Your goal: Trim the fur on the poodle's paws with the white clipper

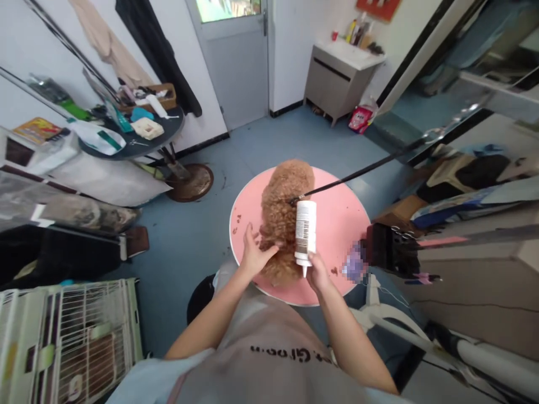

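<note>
while the curly brown dog (284,216) stands on the round pink table (341,224), the left hand (255,253) rests against its rear flank, fingers spread and loosely curved into the fur rather than closed around anything. the right hand (316,270) is closed around the lower end of a white bottle (305,229) with a printed label, held nozzle-down so that its narrow tip points toward the person, just beside the dog's right side. the bottle's body rises above the hand, its upper end near where a black leash (370,166) meets the dog's neck and runs off to the upper right. small tufts of brown fur lie on the pink tabletop by both hands. a white wire cage (71,331) stands at the lower left on the blue floor.
</note>
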`<state>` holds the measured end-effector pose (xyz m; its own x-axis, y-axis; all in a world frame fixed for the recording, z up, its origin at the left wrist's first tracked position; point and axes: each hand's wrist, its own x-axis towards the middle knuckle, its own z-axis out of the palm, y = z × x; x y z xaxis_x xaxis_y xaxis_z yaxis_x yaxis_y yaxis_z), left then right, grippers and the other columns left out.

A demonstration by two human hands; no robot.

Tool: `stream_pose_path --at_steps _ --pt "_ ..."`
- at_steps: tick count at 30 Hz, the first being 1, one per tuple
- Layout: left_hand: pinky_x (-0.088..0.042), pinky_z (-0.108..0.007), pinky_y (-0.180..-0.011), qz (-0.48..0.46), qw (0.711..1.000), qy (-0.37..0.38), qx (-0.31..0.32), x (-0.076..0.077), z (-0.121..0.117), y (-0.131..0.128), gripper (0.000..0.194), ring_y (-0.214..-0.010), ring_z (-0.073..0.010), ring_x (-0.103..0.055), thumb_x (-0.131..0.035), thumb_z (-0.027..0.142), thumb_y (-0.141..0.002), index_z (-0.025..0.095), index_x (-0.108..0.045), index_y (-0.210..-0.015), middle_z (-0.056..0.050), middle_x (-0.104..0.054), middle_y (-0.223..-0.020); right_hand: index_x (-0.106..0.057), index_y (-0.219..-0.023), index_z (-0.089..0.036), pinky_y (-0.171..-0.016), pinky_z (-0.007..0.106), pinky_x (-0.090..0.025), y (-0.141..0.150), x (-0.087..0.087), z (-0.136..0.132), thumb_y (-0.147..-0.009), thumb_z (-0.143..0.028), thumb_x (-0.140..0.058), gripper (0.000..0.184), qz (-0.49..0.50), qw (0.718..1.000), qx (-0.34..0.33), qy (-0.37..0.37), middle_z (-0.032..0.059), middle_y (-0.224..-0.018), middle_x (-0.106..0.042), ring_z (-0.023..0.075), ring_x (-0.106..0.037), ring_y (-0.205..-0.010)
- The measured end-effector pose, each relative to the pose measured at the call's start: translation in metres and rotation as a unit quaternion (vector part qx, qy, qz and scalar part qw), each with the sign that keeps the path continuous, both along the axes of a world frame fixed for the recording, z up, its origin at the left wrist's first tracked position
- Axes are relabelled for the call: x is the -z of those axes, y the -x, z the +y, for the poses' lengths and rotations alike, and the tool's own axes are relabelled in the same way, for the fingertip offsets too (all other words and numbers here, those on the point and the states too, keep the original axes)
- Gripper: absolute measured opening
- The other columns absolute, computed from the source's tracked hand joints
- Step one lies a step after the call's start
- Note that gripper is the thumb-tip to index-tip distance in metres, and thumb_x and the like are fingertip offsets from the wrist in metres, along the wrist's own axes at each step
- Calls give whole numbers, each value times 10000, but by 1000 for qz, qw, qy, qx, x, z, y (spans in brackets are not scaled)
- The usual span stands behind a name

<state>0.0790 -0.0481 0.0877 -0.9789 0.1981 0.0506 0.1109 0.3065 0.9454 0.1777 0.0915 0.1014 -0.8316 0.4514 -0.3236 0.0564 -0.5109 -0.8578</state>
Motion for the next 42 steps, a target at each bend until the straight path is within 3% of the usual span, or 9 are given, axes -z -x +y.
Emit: stream_pose_path --at_steps 4,7,11,14,19,24,28,31,42 --pt "-431 -413 -981 128 991 -14 38 12 -17 3 158 -1077 -214 -561 -522 270 -854 219 -622 -965 -86 -594 -1056 -601 -845 -206 -558 297 -499 3 12 6 -624 -508 -639 376 -31 999 25 -4 27 -725 -655 173 -586 -604" --pt "-390 -448 -1025 123 980 -4 155 41 -4 3 238 -1197 -256 -493 -548 316 -839 205 -629 -1032 -133 -528 -1222 -597 -847 -220 -551 289 -504 3 21 -4 -649 -521 -612 361 -46 997 55 -8 9 -684 -629 156 -572 -576" --pt "-310 -493 -1084 20 983 -61 170 85 11 11 863 -1359 -343 -309 -662 598 -666 122 -405 -1339 -230 -349 -1421 -600 -816 -215 -605 299 -522 11 30 -17 -671 -495 -591 316 -50 993 102 -18 17 -700 -631 157 -585 -612" --pt "-384 -429 -1037 -46 977 -104 180 95 12 19 689 -1244 -271 -476 -385 652 -824 143 -477 -1279 -182 -526 -1289 -590 -769 -214 -593 302 -520 15 33 -24 -672 -501 -582 304 -50 988 142 -22 14 -667 -618 152 -568 -581" --pt "-466 -377 -902 -66 975 -87 193 66 -3 34 358 -979 -223 -606 -385 394 -896 154 -626 -1011 -115 -667 -1016 -594 -762 -224 -569 302 -513 3 15 -34 -659 -514 -604 308 -36 982 184 -21 -1 -604 -580 139 -525 -522" --pt "-485 -272 -686 -50 959 -75 270 17 -28 51 225 -696 -156 -591 -431 260 -859 175 -639 -855 -25 -649 -748 -640 -955 -241 -691 370 -536 -18 -50 -59 -638 -587 -638 469 41 976 205 -66 72 -929 -669 194 -613 -692" --pt "-468 -266 -634 -50 952 -56 297 -11 -37 53 198 -668 -157 -582 -471 282 -851 173 -625 -788 -14 -629 -709 -616 -1120 -226 -895 440 -489 6 -90 -80 -625 -542 -723 597 66 978 63 -189 97 -1060 -659 270 -624 -947" --pt "-497 -285 -679 -89 957 -60 268 -15 -37 51 197 -753 -182 -625 -595 323 -784 174 -637 -905 -33 -681 -831 -568 -1196 -224 -874 435 -500 28 -81 -84 -675 -509 -705 610 27 977 9 -210 77 -1065 -667 251 -629 -931" --pt "-497 -358 -914 -64 951 -45 300 8 -46 63 416 -1046 -207 -604 -421 93 -735 182 -539 -1124 -90 -652 -1081 -693 -986 -206 -732 330 -498 10 -10 -80 -670 -656 -616 556 5 979 118 -163 75 -924 -685 202 -610 -807"
